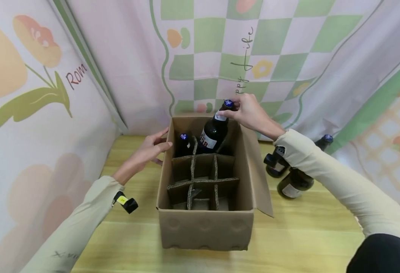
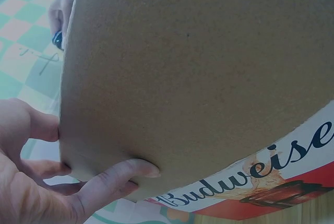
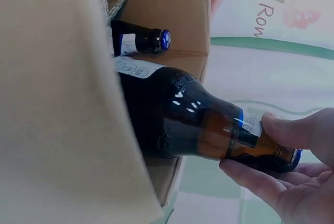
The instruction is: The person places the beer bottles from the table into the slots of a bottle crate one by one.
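A cardboard box [image 1: 205, 227] with cardboard dividers [image 1: 203, 181] stands on the table. My right hand [image 1: 249, 113] grips the neck of a dark brown beer bottle [image 1: 214, 132], which leans slightly, its lower part inside the box's far end. In the right wrist view, thumb and fingers wrap that bottle's neck [image 3: 255, 130] just below its blue cap. A second blue-capped bottle [image 1: 183, 144] sits in the far left compartment. My left hand [image 1: 148, 148] holds the box's left wall near the far corner; in the left wrist view its thumb [image 2: 120, 179] presses on the brown cardboard.
Two more brown bottles stand right of the box, one nearer [image 1: 293, 185] and one partly hidden [image 1: 276, 167] behind the right wrist's camera. A box flap [image 1: 259, 178] hangs outward on the right. Printed curtains [image 1: 210, 49] close off the wooden table's [image 1: 131, 235] back and sides.
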A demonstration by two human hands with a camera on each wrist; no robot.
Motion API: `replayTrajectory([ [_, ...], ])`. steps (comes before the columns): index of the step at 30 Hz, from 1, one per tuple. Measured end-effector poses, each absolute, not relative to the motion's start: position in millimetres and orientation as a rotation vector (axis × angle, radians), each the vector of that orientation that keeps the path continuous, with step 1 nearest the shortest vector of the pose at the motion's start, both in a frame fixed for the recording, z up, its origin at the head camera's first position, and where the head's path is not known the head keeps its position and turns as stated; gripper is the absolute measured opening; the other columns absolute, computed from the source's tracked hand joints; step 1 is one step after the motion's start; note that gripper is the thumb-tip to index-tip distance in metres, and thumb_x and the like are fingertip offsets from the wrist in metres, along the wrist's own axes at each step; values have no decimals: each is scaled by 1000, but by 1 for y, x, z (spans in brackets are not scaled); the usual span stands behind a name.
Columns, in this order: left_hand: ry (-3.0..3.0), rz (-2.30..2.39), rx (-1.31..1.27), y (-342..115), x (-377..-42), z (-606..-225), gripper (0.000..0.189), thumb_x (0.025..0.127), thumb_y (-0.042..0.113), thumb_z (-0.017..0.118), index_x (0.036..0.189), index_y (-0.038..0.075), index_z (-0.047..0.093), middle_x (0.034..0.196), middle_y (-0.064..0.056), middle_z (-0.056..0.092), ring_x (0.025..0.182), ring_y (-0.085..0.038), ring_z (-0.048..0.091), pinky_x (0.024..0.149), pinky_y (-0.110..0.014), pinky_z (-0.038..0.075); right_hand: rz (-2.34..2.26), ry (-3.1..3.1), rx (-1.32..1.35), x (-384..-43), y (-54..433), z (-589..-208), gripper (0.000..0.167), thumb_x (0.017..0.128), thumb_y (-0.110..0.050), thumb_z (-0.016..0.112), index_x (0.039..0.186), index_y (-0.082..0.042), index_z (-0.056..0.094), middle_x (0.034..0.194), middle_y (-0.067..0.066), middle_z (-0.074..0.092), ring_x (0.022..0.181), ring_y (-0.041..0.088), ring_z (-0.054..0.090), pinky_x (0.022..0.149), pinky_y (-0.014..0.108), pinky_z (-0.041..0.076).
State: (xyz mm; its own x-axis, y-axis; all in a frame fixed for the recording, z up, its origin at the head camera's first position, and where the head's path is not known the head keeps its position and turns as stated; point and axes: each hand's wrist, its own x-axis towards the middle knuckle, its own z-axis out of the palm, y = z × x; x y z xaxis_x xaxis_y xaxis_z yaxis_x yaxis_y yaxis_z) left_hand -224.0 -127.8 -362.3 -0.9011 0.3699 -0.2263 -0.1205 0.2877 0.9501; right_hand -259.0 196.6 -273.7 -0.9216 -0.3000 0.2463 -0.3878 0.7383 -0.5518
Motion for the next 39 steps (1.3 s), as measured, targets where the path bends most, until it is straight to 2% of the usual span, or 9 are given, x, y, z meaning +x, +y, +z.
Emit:
replayTrajectory([
  [4,2162,1642,232,-128,-224,-362,73,108,21,54,170,22,15,167,-24,29,146,-42,43,67,-32,63,916,-2814,604,-263,186,-271,30,93,-25,82,77,-6,66,62,2,56,53,11,40,46,20,31],
  [11,2166,1648,232,-128,-224,-366,74,108,22,55,170,23,15,167,-24,29,145,-43,44,72,-36,65,890,-2857,692,-271,171,-266,31,90,-20,85,73,-7,63,63,-1,54,55,11,41,50,21,32],
  [15,2161,1657,219,-127,-225,-366,74,108,22,56,169,24,16,166,-24,32,144,-43,45,73,-36,65,835,-2914,715,-276,163,-264,27,89,-21,86,79,-5,67,66,1,57,57,13,43,52,22,33],
  [24,2161,1664,220,-128,-224,-364,73,107,21,55,169,24,16,167,-25,29,144,-44,45,70,-34,65,794,-3003,761,-286,159,-266,28,87,-18,86,80,-6,62,72,2,61,61,13,48,53,21,39],
  [30,2164,1658,220,-128,-225,-362,73,108,23,56,169,24,16,167,-24,30,144,-43,45,72,-35,65,910,-3058,714,-292,157,-269,21,82,-11,89,83,-2,69,71,0,65,61,11,50,54,19,39],
  [34,2157,1656,220,-128,-224,-363,74,108,22,56,170,24,15,167,-24,29,144,-43,45,71,-34,65,1058,-3142,674,-295,156,-275,20,82,-5,87,93,4,73,78,3,69,65,12,56,57,19,50],
  [37,2152,1657,226,-129,-223,-364,74,108,22,56,170,24,15,169,-23,27,146,-43,43,70,-34,64,1163,-3216,589,-297,157,-279,25,84,-2,85,105,6,73,91,8,72,75,15,63,70,26,62],
  [39,2152,1658,231,-129,-223,-365,74,108,23,56,169,24,15,169,-23,27,146,-43,43,70,-33,64,1180,-3254,548,-299,157,-281,28,85,-2,84,109,6,73,99,12,71,80,17,65,79,32,65],
])
